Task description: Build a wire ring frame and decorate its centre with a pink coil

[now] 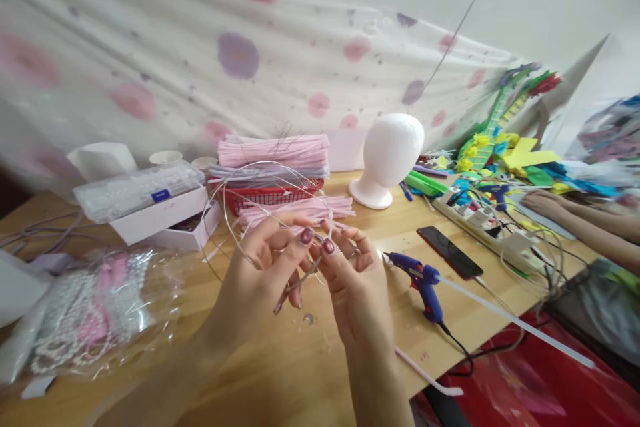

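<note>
Above the middle of the table, both hands hold a thin looped wire hoop (226, 208), pale and headband-like, with finer strands arching off it. My left hand (273, 260) is closed, pinching the wire between thumb and fingers. Close beside it, my right hand (353, 273) pinches a whitish wrapped part of the same hoop, thumb against fingers. The fingertips of the two hands nearly meet. Behind them lie pink pipe cleaners (300, 210) in front of a red basket (265, 197). To the right of my right hand rests a blue glue gun (417, 277) with a long glue stick.
A white foam head (393, 150) stands at the back. A phone (450, 251) and a power strip (493, 230) lie to the right, near another person's arms (585, 213). On the left are a clear organizer box (140, 190) and bagged pearl strings (95, 313).
</note>
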`<move>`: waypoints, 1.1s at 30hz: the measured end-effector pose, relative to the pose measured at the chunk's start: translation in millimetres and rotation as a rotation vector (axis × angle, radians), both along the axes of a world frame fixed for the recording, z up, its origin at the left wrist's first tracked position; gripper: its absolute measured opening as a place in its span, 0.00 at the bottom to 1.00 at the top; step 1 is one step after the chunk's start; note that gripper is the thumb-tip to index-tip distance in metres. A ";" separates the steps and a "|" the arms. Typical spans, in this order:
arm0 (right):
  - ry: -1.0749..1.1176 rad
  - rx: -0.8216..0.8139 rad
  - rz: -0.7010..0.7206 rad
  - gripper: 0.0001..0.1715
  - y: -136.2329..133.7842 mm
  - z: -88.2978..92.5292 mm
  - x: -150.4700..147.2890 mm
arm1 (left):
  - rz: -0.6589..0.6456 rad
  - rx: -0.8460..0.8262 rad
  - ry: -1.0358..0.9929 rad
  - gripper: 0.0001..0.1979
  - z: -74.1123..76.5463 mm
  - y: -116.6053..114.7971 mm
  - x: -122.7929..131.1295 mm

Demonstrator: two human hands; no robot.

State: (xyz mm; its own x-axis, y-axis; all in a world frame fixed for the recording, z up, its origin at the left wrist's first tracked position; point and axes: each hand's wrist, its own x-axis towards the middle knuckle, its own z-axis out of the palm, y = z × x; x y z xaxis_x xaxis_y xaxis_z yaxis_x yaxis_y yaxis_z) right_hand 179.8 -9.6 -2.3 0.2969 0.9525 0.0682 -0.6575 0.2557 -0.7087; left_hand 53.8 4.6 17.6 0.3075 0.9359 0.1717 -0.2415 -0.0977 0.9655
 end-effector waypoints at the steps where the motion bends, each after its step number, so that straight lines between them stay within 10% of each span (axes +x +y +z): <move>1: 0.000 0.004 0.004 0.23 -0.8 0.3 -0.6 | 0.030 0.005 -0.009 0.16 0.1 -0.5 0.7; 21: 0.032 0.046 0.343 0.20 -6.7 -1.9 6.7 | 0.038 -0.018 -0.055 0.16 8.7 -6.8 -0.6; 33: -0.167 0.028 0.011 0.13 -16.5 6.5 10.9 | 0.100 -0.063 0.007 0.17 3.3 -2.4 0.7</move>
State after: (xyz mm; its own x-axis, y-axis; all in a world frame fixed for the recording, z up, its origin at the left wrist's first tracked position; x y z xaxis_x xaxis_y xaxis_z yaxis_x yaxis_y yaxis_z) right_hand 190.7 -26.2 4.2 0.2689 0.9526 0.1423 -0.5344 0.2705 -0.8008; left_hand 54.5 2.2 20.9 0.2134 0.9708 0.1093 -0.2265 -0.0597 0.9722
